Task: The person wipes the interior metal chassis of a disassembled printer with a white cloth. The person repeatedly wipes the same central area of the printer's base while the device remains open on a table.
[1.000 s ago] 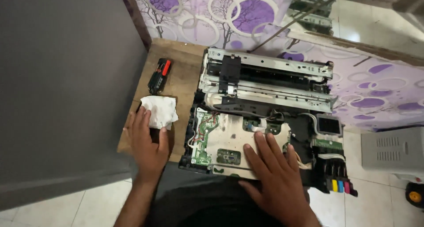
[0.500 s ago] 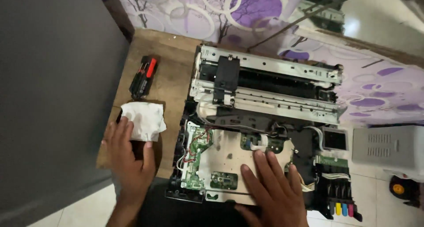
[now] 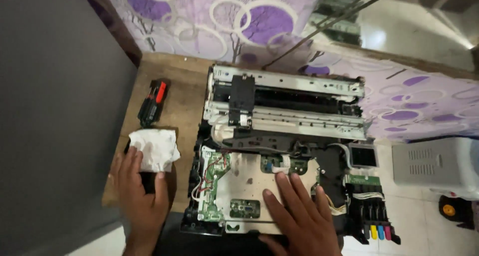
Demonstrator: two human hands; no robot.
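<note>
An opened printer chassis lies on a wooden table, its metal rails, black carriage and green circuit boards exposed. My right hand rests flat, fingers spread, on the printer's pale metal plate near its front edge. My left hand lies on the table left of the printer, over a small dark object and touching a crumpled white tissue. What the left fingers hold is not clear. Colour ink tanks sit at the printer's right front corner.
A black and red tool lies on the table beyond the tissue. A grey wall stands at left. Purple patterned cloth covers the surface behind. A grey plastic cover sits on the tiled floor at right.
The view has shifted and tilted, so the printer sits further right in frame. Both hands stay in the same spots on the tissue side and the metal plate.
</note>
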